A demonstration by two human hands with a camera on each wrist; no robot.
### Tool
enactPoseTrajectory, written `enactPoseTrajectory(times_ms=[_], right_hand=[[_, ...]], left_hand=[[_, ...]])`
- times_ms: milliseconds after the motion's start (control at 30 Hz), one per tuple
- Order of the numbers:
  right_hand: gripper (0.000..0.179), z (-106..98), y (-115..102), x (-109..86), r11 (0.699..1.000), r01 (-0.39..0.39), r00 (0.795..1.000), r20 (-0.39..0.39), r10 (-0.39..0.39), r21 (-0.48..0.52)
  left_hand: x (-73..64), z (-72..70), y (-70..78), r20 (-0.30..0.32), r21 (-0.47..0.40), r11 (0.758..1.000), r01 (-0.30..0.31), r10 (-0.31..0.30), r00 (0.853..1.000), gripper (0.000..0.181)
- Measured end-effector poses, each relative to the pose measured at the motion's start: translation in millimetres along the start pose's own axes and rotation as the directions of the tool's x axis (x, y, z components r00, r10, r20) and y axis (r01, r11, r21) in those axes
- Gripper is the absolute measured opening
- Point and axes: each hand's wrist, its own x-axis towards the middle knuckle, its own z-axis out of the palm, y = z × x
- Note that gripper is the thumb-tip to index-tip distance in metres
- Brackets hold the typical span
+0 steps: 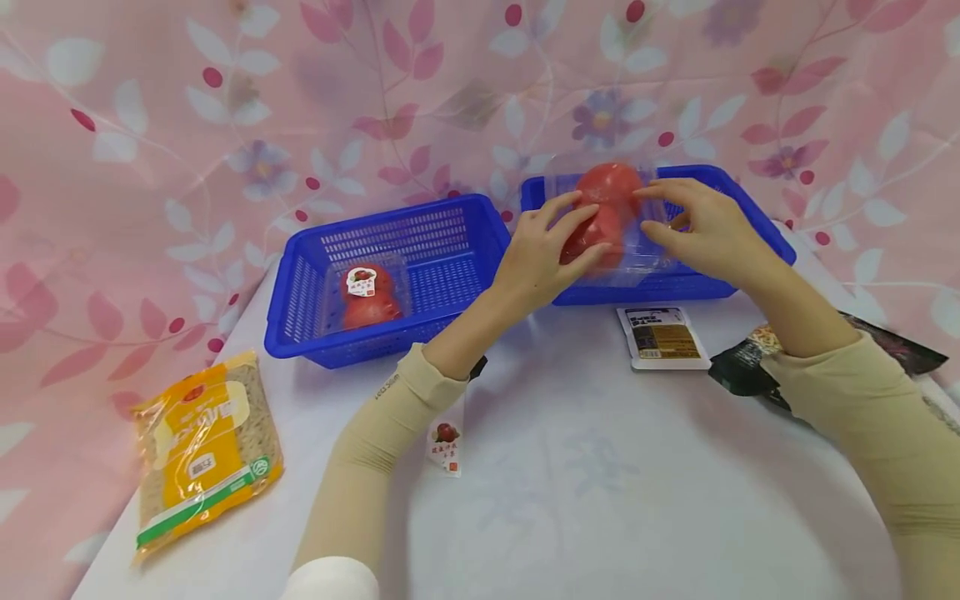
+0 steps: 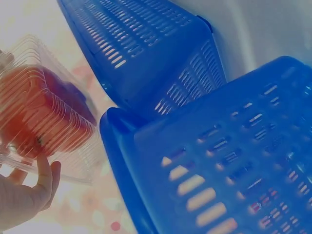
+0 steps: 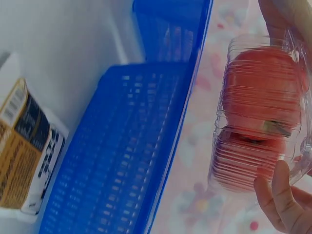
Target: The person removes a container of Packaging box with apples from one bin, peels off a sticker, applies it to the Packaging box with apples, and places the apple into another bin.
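Currently, both hands: left hand (image 1: 536,258) and right hand (image 1: 705,229) grip the clear box (image 1: 615,215) from opposite sides, fingers and thumbs bent against the plastic.
Clear box: raised at 1 o'clock, read from the head view's bottom centre; contains red tomatoes (image 1: 613,179).
Step in hand (judged): positioning the box at the right basket (image 1: 660,292); lifting or lowering cannot be told.
Next move (judged): calls for a level, balanced grip and clearance of the basket edge.
Right basket: 1 o'clock, behind the box in the head view.
Left basket (image 1: 322,344): 11 o'clock; contains a similar pack (image 1: 371,308), bearing a white sticker (image 1: 362,283).
Yellow packet (image 1: 206,454): 10 o'clock.
White sachet (image 1: 663,337): 1 o'clock, near the right basket.
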Motion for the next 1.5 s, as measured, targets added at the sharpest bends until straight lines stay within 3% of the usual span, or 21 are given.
enactPoseTrajectory(times_ms=[167, 367, 667, 1033, 1500], right_hand=[[0.043, 5.6, -11.6, -10.8, 0.999, 0.038, 0.999, 0.001, -0.038, -0.011], [0.041, 15.8, -22.7, -23.9, 0.995, 0.098, 0.995, -0.025, -0.098, -0.026], [0.041, 32.6, -34.4, -44.1, 0.988, 0.153, 0.988, -0.020, -0.153, 0.036], [0.042, 42.0, -43.9, -72.5, 0.968, 0.231, 0.972, 0.029, -0.234, 0.099], [0.046, 59.3, -46.1, -95.6, 0.949, 0.280, 0.954, 0.070, -0.292, 0.141]], left_hand=[[-17.1, -9.1, 2.3, -0.029, -0.018, 0.999, -0.049, 0.048, 0.998, 0.050], [-37.4, -20.0, 5.2, -0.068, 0.043, 0.990, -0.137, 0.140, 0.988, 0.050], [-68.9, -35.3, 10.4, -0.036, 0.041, 0.984, -0.173, 0.175, 0.984, 0.051], [-109.3, -47.7, 18.8, -0.001, 0.034, 0.961, -0.275, 0.275, 0.961, 0.052], [-148.7, -58.3, 28.7, 0.110, -0.017, 0.959, -0.283, 0.283, 0.953, 0.054]])
